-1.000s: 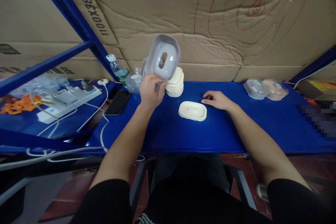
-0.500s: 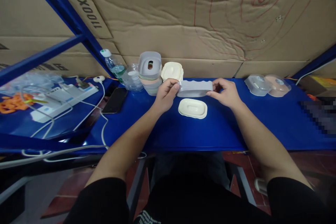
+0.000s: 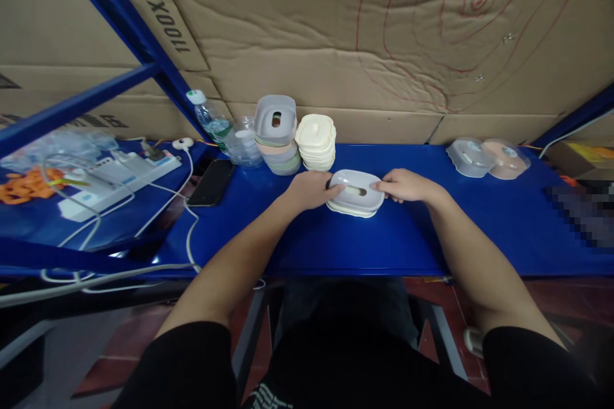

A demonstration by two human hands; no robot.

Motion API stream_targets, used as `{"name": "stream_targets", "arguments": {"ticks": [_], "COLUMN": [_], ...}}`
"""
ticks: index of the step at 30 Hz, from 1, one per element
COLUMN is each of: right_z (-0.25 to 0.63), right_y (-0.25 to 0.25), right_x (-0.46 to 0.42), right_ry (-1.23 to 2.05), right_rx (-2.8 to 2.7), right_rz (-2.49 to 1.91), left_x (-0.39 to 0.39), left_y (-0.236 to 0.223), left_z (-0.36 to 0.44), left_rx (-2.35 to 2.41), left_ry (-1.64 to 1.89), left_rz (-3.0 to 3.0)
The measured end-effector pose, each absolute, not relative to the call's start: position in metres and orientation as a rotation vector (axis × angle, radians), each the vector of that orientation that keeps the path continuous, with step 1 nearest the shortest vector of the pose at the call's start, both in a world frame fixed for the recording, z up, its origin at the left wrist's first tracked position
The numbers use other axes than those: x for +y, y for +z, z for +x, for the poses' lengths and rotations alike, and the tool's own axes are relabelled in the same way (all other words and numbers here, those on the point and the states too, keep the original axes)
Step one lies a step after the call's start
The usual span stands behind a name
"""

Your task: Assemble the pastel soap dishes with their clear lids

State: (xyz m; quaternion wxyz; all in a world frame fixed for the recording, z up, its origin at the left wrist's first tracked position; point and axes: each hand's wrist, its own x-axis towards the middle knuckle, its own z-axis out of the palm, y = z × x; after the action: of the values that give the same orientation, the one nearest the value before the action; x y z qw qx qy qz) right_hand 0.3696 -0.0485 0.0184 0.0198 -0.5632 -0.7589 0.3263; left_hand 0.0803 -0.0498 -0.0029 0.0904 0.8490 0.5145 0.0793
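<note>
Between my two hands is a grey plastic tray [image 3: 355, 180] with rounded corners and an oblong slot in its middle. It sits over a cream tray [image 3: 352, 211], whose front rim shows beneath it on the blue table. My left hand [image 3: 314, 192] grips the grey tray's left end, thumb on top. At its right end, my right hand [image 3: 403, 186] grips with the thumb on top and fingers curled at the side. Behind my left hand stand a stack of grey, green and peach trays [image 3: 277, 118] and a stack of cream trays [image 3: 316, 131].
A clear bottle [image 3: 210, 116], clear plastic cups [image 3: 243, 142] and a black phone [image 3: 211, 183] lie to the left. Farther left is a white power strip [image 3: 119, 185] with cables. Two lidded containers, one grey [image 3: 471, 157] and one peach [image 3: 505, 158], stand at the back right.
The grey tray came from the stack side in my left hand, and my right hand took its other end. It has turned slot-up and come down onto the cream tray.
</note>
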Motion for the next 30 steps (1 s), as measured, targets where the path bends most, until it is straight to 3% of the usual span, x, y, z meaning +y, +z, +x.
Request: {"name": "stream_targets", "arguments": {"ticks": [12, 22, 30], "right_z": [0.359, 0.355, 0.354], "right_y": [0.010, 0.006, 0.000], "right_x": [-0.049, -0.043, -0.041], "right_ry": [1.034, 0.410, 0.378], "right_rx": [-2.436, -2.481, -2.519], "right_rz": [-1.782, -1.860, -1.889], "left_x": [-0.046, -0.040, -0.042], "left_y": [0.002, -0.006, -0.009], "left_z": [0.074, 0.073, 0.076], "left_rx": [1.394, 1.368, 1.444], "left_ry": [0.054, 0.282, 0.142], "left_rz": [2.400, 2.313, 2.423]}}
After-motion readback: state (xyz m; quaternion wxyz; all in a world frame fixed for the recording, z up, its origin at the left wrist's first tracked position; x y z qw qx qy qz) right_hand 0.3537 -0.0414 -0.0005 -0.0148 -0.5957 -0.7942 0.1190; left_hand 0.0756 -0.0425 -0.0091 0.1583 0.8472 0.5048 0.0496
